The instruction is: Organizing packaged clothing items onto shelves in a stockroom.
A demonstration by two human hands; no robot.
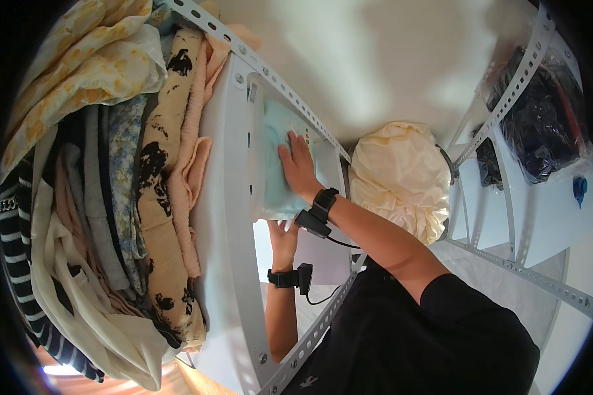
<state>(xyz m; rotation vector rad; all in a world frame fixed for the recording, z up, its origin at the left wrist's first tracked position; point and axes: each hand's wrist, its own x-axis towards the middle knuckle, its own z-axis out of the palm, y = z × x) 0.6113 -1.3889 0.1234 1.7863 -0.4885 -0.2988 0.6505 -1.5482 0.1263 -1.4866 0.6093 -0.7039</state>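
A pale blue, soft-looking package (280, 181) with a smooth, plastic-like surface sits in the white metal shelf unit. My right hand (300, 170) lies flat on top of it, its fingers stretched out and somewhat spread. At the package's near edge my left hand (283, 242) grips it from below. The left fingertips are partly hidden there. Both wrists wear black bands with small boxes and cables. What exactly the package contains cannot be made out.
Perforated metal posts (290, 99) frame the shelf around my arms. Folded clothes (161, 171) are piled on the left. A cream satiny cloth bundle (398, 178) stands beyond my right forearm. On the right, another rack (507, 263) holds dark items in clear plastic (540, 131).
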